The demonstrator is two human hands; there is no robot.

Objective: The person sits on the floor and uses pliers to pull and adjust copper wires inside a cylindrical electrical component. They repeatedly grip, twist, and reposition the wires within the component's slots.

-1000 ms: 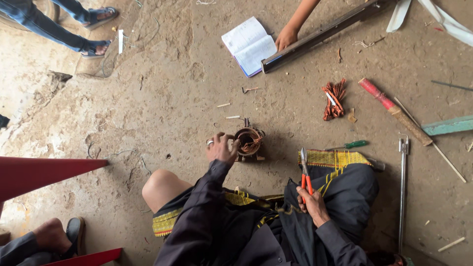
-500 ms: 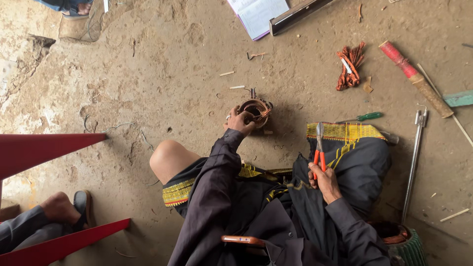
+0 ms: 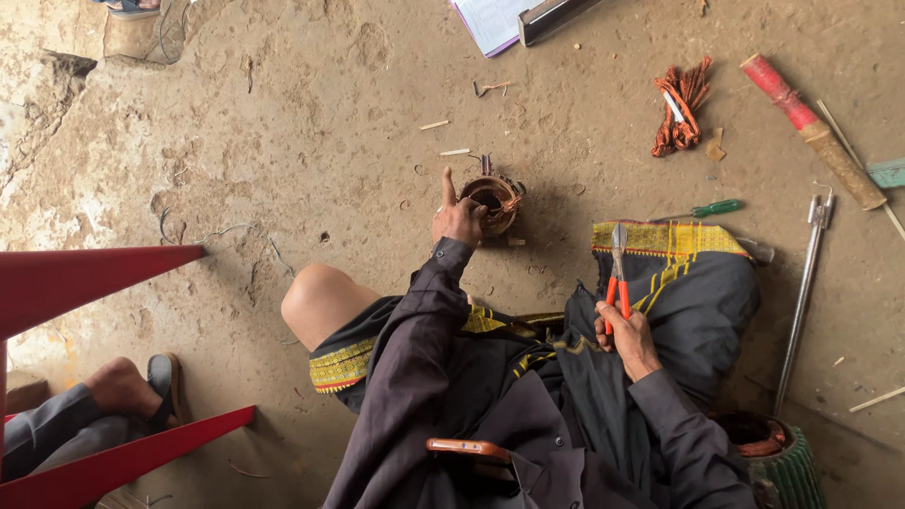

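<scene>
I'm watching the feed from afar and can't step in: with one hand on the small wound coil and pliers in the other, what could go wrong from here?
1. The right hand holds the orange-handled pliers over the lap, tips pointing away; a slip might nick the cloth or leg.
2. The left hand grips the coil piece, where copper wire ends stick out and could prick fingers.
3. The long metal bar lies close to the right leg, easy to knock.

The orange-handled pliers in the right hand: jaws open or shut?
Shut, as far as shows: the pliers rest on the lap, jaws pointing away, the tips seeming to meet with no gap. The right hand grips both handles.
</scene>
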